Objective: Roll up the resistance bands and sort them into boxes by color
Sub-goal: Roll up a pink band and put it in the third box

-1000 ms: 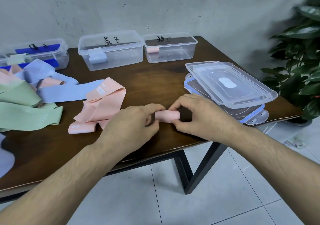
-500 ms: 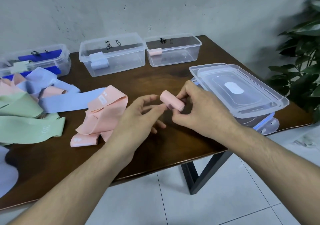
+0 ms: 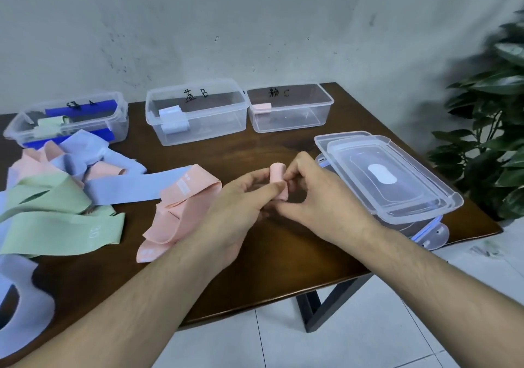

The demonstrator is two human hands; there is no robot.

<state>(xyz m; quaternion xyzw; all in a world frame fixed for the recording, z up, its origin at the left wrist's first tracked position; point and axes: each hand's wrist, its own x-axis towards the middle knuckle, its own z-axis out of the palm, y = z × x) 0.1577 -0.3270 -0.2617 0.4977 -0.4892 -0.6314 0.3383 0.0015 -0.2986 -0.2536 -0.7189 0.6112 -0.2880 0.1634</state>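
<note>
The rolled pink band [image 3: 278, 180] is pinched upright above the table [image 3: 283, 254] between the left hand [image 3: 241, 197] and right hand [image 3: 317, 197]. A slackened pinch could let it spring open. The box [image 3: 289, 109] already holding a pink roll is marked "C", its neighbour [image 3: 198, 112] "B".

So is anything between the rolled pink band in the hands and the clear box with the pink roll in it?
Nothing visible. Both hands hold the rolled pink band above the dark wooden table; the tabletop stretch up to the open clear plastic box marked C is bare. The stacked clear lids lie off to the right.
</note>
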